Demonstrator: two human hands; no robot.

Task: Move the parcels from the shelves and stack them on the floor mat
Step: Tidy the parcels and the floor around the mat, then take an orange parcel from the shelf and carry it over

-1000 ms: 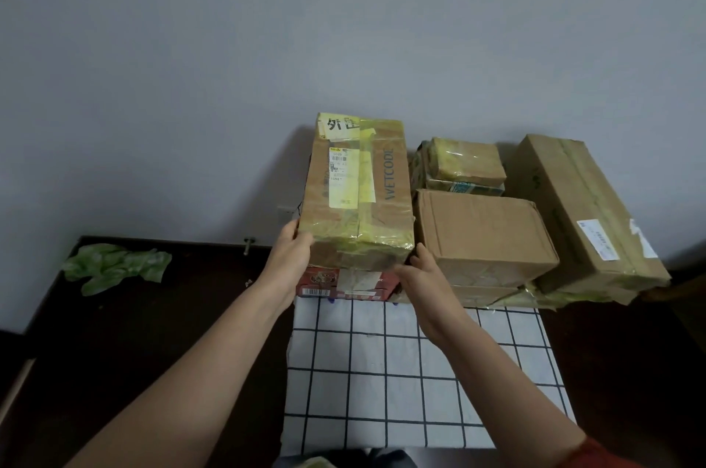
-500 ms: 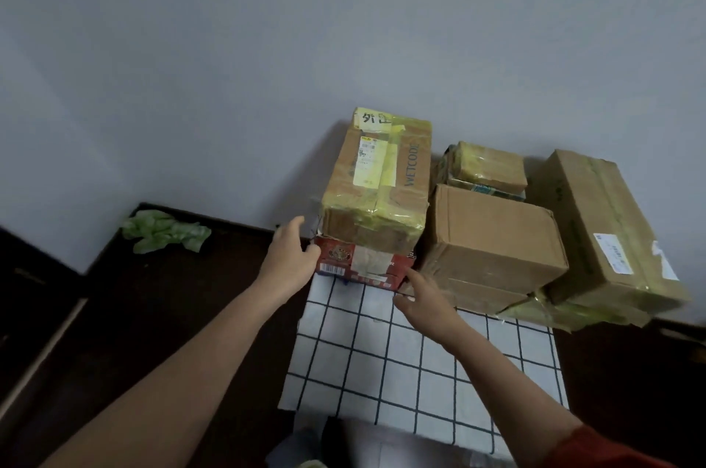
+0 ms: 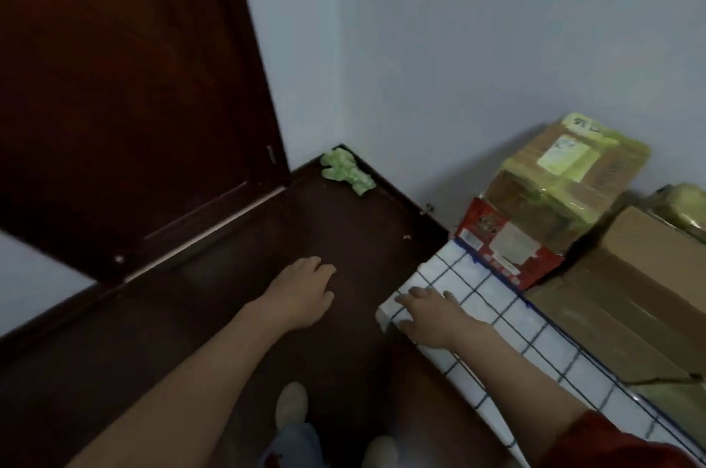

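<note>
Hands empty: my left hand [image 3: 301, 292] hangs relaxed above the floor [image 3: 198, 295], my right hand [image 3: 428, 314] spreads over the mat [image 3: 473, 276]; parcels [image 3: 554, 181] stacked at two o'clock.

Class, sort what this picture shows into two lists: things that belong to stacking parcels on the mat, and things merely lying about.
Belongs to the job: checked mat; yellow-taped parcel on the red box; plain brown carton; right hand resting on the mat's edge.

Lying about: crumpled green wrapping in the corner; dark wooden door.
</note>
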